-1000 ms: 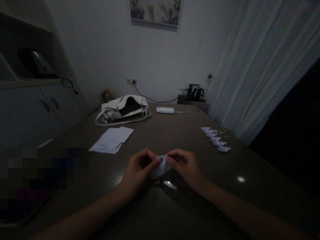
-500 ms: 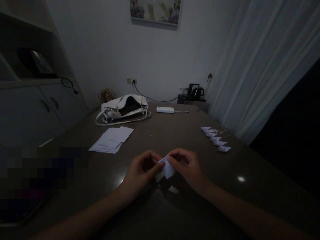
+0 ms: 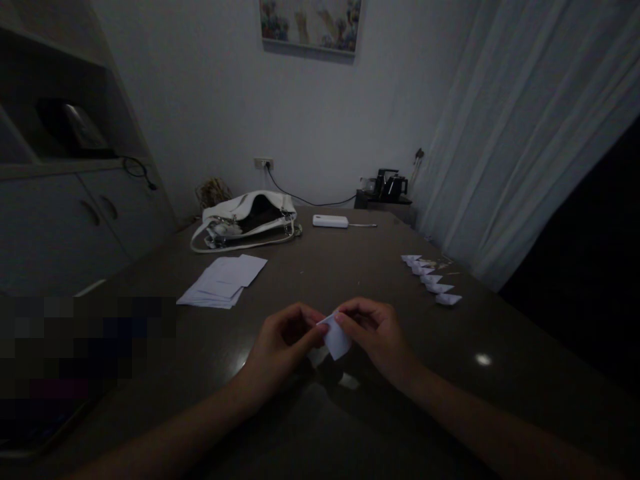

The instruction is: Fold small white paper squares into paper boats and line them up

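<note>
A small folded piece of white paper point(image 3: 337, 339) is held up just above the dark table, between my two hands. My left hand point(image 3: 287, 337) pinches its upper left edge between thumb and fingers. On the other side my right hand point(image 3: 375, 330) grips the upper right edge, its thumb close to the left one. The paper's lower corner hangs down freely. Fingertips behind the paper are partly hidden.
A stack of white paper sheets point(image 3: 223, 280) lies left of centre. Several folded paper boats point(image 3: 440, 288) stand in a row at the right. Farther back are a white handbag point(image 3: 250, 217) and a white power bank point(image 3: 330, 221) with a short cable.
Both hands keep their hold on the folded paper. Its lower corner has tilted very slightly; otherwise hardly anything differs.
</note>
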The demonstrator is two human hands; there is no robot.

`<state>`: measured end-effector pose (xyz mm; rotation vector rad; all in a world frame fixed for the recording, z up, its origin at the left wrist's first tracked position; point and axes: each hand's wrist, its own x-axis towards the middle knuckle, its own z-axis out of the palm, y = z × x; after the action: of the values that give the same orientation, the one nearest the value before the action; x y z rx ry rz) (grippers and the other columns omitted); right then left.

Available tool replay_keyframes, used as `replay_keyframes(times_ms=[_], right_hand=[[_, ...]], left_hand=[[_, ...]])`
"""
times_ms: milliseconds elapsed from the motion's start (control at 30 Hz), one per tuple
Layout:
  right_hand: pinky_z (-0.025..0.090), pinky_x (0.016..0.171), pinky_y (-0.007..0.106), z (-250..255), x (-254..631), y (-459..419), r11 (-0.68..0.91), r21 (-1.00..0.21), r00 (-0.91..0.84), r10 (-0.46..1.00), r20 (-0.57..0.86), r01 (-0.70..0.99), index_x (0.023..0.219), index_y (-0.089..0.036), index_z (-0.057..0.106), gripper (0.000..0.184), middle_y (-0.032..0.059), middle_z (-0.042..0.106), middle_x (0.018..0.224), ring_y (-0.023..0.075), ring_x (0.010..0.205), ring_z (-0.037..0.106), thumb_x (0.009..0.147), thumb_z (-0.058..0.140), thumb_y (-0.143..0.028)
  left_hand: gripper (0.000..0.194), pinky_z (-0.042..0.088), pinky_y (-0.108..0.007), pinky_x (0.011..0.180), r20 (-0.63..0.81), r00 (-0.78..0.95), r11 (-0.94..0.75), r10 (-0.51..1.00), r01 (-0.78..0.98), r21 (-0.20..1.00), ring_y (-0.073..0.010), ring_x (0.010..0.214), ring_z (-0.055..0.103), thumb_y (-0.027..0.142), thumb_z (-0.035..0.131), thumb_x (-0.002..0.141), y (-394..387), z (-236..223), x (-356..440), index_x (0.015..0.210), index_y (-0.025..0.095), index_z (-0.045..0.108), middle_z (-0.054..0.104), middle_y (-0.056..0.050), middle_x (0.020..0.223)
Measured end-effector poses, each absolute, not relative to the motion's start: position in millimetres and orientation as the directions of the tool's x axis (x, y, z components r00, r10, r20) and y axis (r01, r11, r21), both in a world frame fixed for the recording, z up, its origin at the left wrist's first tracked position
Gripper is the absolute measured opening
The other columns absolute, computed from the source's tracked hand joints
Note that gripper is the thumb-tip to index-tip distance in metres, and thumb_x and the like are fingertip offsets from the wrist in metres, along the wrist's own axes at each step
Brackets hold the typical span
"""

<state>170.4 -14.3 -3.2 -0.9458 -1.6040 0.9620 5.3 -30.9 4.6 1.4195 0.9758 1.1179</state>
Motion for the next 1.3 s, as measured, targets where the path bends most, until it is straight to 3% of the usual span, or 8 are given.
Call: replay_keyframes(times_ms=[700,1033,1300], right_hand=[[0.05,0.06,0.024,-3.7,169.9,-14.3,0.28,-0.958,-0.181,0.947,0.266,0.058,0.075,-0.017,0.064,0.018,0.0026,0.065,0.072,0.0125,0.067,0.061,0.072,0.062,-0.036],[0.051,0.062,0.026,-4.2,169.8,-15.1,0.341,-0.937,-0.2,0.926,0.321,0.076,0.08,-0.019,0.068,0.017,0.0034,0.068,0.077,0.0136,0.07,0.063,0.076,0.059,-0.033],[0.053,0.068,0.031,-6.7,170.5,-15.7,0.446,-0.871,-0.205,0.89,0.407,0.207,0.094,-0.021,0.067,0.022,0.0062,0.069,0.091,0.0172,0.079,0.065,0.08,0.055,-0.031]], left_hand=[[0.021,0.046,-0.021,0.054,0.138,0.217,-0.141,0.966,0.001,0.99,-0.0116,0.062,0.057,0.032,0.064,0.072,-30.4,3.4,4.1,0.073,0.013,0.054,0.06,-0.003,0.07],[0.019,0.044,-0.019,0.052,0.15,0.202,-0.151,0.968,-0.008,0.988,-0.0097,0.059,0.055,0.03,0.064,0.071,-30.1,4.6,4.6,0.069,0.013,0.054,0.059,-0.001,0.066],[0.023,0.046,-0.022,0.059,0.143,0.237,-0.154,0.961,0.026,0.988,-0.0117,0.066,0.058,0.031,0.062,0.074,-27.5,-1.1,2.3,0.088,0.013,0.06,0.06,-0.002,0.072]])
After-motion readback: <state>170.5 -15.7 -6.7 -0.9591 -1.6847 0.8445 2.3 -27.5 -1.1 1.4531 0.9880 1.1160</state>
